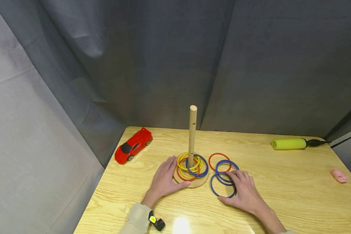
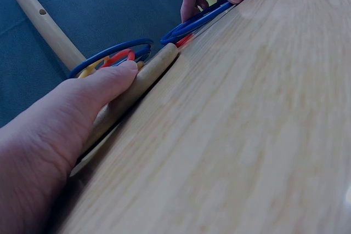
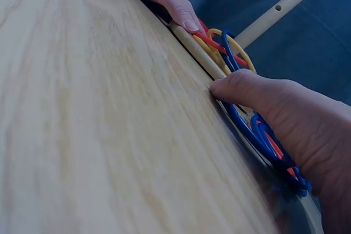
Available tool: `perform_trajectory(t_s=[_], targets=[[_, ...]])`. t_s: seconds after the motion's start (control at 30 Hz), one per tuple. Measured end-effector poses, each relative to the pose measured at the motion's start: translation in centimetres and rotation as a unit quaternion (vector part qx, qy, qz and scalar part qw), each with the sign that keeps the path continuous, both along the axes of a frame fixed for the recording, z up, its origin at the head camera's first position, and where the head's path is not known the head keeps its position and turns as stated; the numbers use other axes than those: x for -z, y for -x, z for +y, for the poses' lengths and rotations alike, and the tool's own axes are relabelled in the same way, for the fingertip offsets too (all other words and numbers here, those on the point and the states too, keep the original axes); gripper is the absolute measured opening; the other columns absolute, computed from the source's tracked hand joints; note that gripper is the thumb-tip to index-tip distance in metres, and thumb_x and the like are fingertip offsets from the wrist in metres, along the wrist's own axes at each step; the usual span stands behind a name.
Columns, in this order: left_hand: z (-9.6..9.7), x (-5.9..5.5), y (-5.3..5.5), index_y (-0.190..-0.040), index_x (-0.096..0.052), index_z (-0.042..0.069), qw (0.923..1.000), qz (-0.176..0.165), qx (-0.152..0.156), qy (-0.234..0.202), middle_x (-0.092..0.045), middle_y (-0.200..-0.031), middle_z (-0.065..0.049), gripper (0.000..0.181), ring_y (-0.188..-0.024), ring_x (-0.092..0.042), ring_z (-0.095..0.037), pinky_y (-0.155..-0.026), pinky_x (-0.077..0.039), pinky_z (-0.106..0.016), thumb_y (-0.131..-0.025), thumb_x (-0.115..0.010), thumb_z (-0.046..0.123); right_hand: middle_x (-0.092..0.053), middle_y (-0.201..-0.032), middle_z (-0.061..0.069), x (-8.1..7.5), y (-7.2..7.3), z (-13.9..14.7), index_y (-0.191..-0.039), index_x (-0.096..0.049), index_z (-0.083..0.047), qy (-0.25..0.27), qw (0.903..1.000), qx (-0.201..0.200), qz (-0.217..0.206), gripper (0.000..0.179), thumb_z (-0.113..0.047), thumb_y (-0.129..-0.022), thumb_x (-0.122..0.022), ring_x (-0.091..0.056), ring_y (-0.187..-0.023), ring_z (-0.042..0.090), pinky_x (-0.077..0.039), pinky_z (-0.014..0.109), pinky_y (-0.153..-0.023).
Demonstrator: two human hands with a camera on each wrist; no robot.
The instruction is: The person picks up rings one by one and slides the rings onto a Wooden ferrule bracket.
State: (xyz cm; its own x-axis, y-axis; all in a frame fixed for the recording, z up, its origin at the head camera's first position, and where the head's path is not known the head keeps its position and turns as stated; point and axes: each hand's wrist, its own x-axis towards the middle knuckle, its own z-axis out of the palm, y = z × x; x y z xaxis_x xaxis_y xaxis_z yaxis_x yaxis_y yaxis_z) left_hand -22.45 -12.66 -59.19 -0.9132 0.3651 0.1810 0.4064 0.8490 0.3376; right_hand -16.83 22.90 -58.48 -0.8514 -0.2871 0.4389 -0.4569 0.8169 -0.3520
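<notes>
A wooden peg (image 1: 192, 136) stands upright on a round wooden base (image 1: 197, 183), with yellow, red and blue rings (image 1: 204, 174) stacked loosely around its foot. My left hand (image 1: 165, 180) rests against the base's left and front sides, its fingers straight and its thumb (image 2: 118, 78) lying on the front rim. Right of the base, my right hand (image 1: 242, 193) grips a blue ring (image 1: 213, 187) between thumb and curled fingers. This ring overlaps more blue rings (image 1: 233, 162) and a red ring (image 1: 217, 154) on the table.
A red toy car (image 1: 133, 145) sits at the table's back left. Toward the back right lies a yellow-green hand pump (image 1: 289, 144) with a black nozzle. A small pink toy (image 1: 339, 175) is near the right edge of the wooden table (image 1: 280, 201). Grey curtains (image 1: 222, 65) hang behind.
</notes>
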Motion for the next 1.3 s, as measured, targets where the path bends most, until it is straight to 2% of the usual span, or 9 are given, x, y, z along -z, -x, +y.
perform_trajectory(t_s=[0.27, 0.63, 0.93, 1.13, 1.3], targets=[[0.0, -0.2, -0.1, -0.168, -0.022, 0.012, 1.0, -0.003, 0.0, -0.001, -0.023, -0.174, -0.004, 0.126, -0.161, -0.017, -0.022, -0.13, -0.022, -0.043, -0.078, -0.046, 0.097, -0.061, -0.114, 0.001, -0.1, 0.4, -0.1, -0.129, -0.068, -0.009, -0.01, 0.9997, -0.003, 0.024, 0.099, -0.073, -0.057, -0.09, -0.052, -0.105, 0.024, -0.041, 0.043, -0.081], [-0.1, -0.2, -0.2, -0.167, -0.023, 0.011, 1.0, 0.003, 0.003, 0.002, -0.024, -0.173, -0.006, 0.125, -0.161, -0.018, -0.023, -0.129, -0.023, -0.043, -0.079, -0.05, 0.095, -0.062, -0.115, 0.003, -0.7, 0.4, 0.0, -0.125, -0.067, -0.01, 0.013, 0.9994, -0.01, 0.03, 0.093, -0.066, -0.055, -0.093, -0.053, -0.104, 0.023, -0.045, 0.046, -0.084], [0.0, -0.1, -0.1, -0.168, -0.022, 0.012, 1.0, 0.007, 0.002, 0.001, -0.024, -0.173, -0.006, 0.124, -0.16, -0.019, -0.023, -0.129, -0.024, -0.044, -0.079, -0.049, 0.095, -0.064, -0.117, 0.008, -2.8, 1.0, 0.5, -0.13, -0.066, -0.007, 0.018, 0.9989, -0.02, 0.038, 0.094, -0.06, -0.057, -0.094, -0.056, -0.109, 0.026, -0.049, 0.051, -0.088], [0.1, 0.0, -0.1, -0.168, -0.022, 0.012, 1.0, 0.003, 0.002, 0.0, -0.024, -0.173, -0.006, 0.124, -0.161, -0.018, -0.022, -0.129, -0.024, -0.045, -0.079, -0.048, 0.096, -0.063, -0.115, 0.008, -4.6, 1.4, 0.5, -0.132, -0.065, -0.004, 0.018, 0.9974, -0.036, 0.06, 0.092, -0.051, -0.058, -0.094, -0.055, -0.106, 0.025, -0.05, 0.049, -0.083], [0.0, -0.1, -0.1, -0.168, -0.022, 0.013, 1.0, -0.002, 0.002, -0.002, -0.023, -0.173, -0.005, 0.124, -0.161, -0.017, -0.022, -0.129, -0.023, -0.044, -0.079, -0.049, 0.096, -0.062, -0.117, 0.009, -6.2, 1.8, 0.5, -0.132, -0.065, -0.002, 0.013, 0.997, -0.04, 0.065, 0.093, -0.049, -0.058, -0.093, -0.054, -0.107, 0.025, -0.052, 0.048, -0.082]])
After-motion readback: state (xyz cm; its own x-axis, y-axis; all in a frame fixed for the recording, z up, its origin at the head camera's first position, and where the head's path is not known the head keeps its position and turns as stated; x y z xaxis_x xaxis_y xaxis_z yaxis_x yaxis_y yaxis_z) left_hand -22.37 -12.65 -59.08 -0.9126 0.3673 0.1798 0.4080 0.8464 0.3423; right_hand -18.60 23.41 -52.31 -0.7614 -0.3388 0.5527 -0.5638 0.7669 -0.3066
